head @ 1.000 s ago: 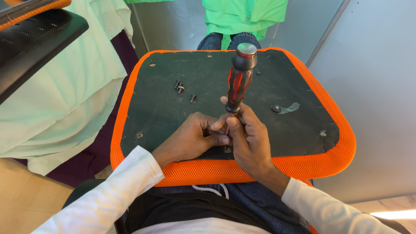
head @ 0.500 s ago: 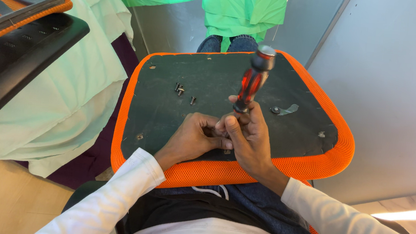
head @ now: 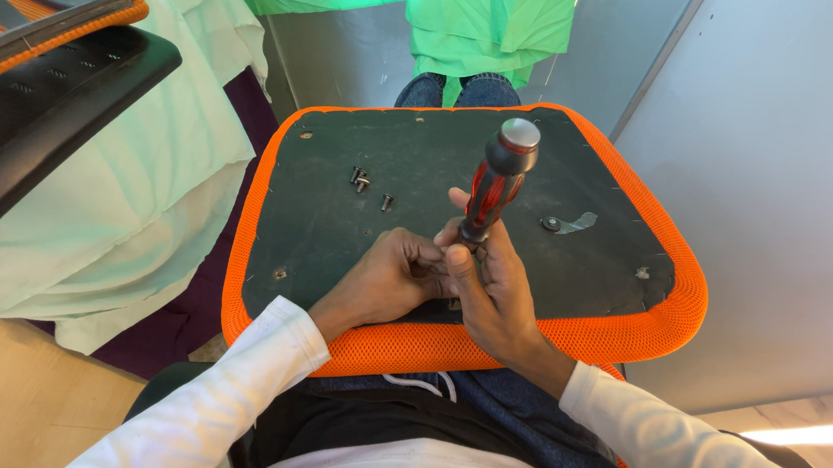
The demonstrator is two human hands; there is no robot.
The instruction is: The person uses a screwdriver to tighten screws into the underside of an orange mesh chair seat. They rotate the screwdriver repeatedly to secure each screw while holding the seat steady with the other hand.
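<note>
One screwdriver (head: 497, 181), three loose screws (head: 368, 185), one metal bracket (head: 570, 222), one orange-edged chair seat (head: 548, 338), two hands (head: 388, 277)

Both arms wear long white sleeves of plain smooth fabric, each ending in a close cuff at the wrist. The left hand (head: 387, 282) and right hand (head: 492, 291) are bare: no gloves, rings or watch visible. The torso shows a white top over a black layer. A dark blue garment with a white drawstring covers the lap.
</note>
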